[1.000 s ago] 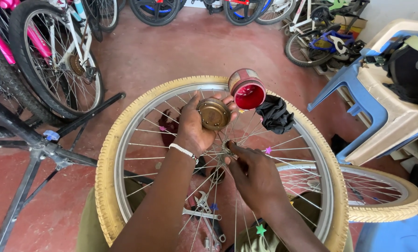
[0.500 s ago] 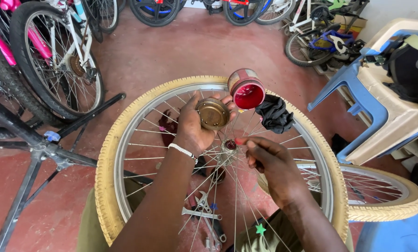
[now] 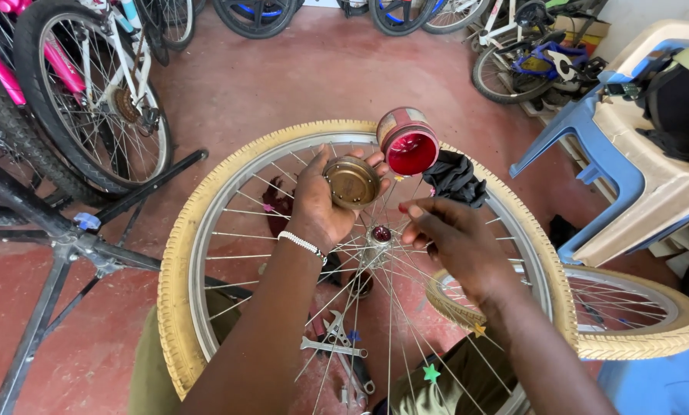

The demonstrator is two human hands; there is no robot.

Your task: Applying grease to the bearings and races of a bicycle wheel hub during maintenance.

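Grease is what my left hand (image 3: 325, 204) carries — a small round tin of red grease (image 3: 408, 141), pinched between the fingertips and tipped so its open mouth faces me, with its brass-coloured lid (image 3: 351, 182) cupped against the same palm. Both sit above the far part of the bicycle wheel (image 3: 206, 230), which lies flat across my lap with its cream tyre all round. My right hand (image 3: 460, 238) holds nothing; its fingers are loosely bunched, fingertips reaching in among the spokes just beside the hub (image 3: 379, 236) at the wheel's centre, where a dab of red shows. I judge the tin light and stiff but slick where grease has smeared, so the dry outer wall is the place to grip, not the rim. The wheel is rigid at the rim and hub, yet the thin spokes would flex and pinch — better taken by the tyre. A black rag (image 3: 454, 178) lies on the red floor (image 3: 321, 77) past the wheel's far-right edge, a spanner (image 3: 331, 346) shows beneath the spokes, a second wheel (image 3: 629, 323) lies to the right, and a blue plastic chair (image 3: 590, 154) stands beyond it.
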